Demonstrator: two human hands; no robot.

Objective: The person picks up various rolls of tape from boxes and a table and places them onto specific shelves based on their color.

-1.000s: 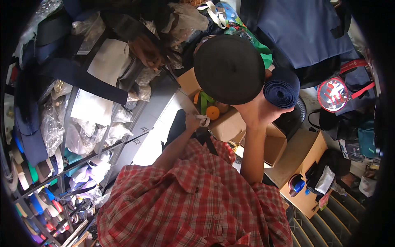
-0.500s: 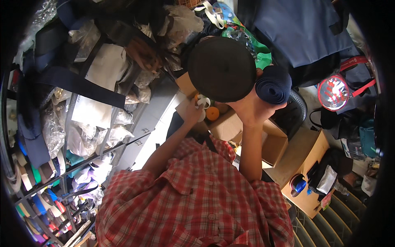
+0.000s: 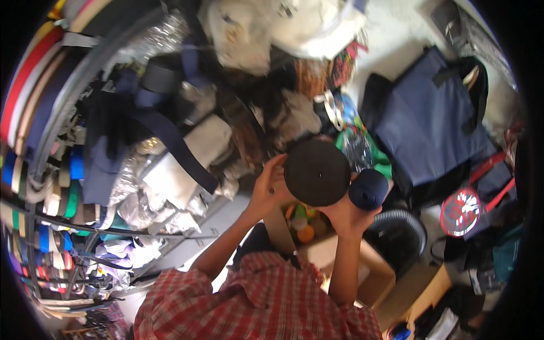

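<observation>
A large black roll of strap webbing (image 3: 316, 173) is held up in front of me, its flat round side showing. Beside it, on the right, is a smaller navy blue roll of webbing (image 3: 368, 190) with its spiral end visible. My right hand (image 3: 350, 220) is closed around the lower part of both rolls, fingers partly hidden behind them. At the black roll's left edge, my left hand (image 3: 273, 187) grips it, with some fingers hidden behind. Below the rolls, an open cardboard box (image 3: 276, 229) contains an orange round item (image 3: 306, 234) and small colourful things.
Racks of coloured webbing rolls (image 3: 56, 198) line the left side. A navy strap (image 3: 175, 144) hangs over plastic-wrapped goods. At the right lie a large blue bag (image 3: 430, 124) and a round clear case with red trim (image 3: 460, 212). A black ribbed round object (image 3: 411, 226) stands beside the boxes.
My left hand has come up from the cardboard box to the black roll's left edge. My right hand still holds both rolls. The view has tilted up, showing more of the racks and wall.
</observation>
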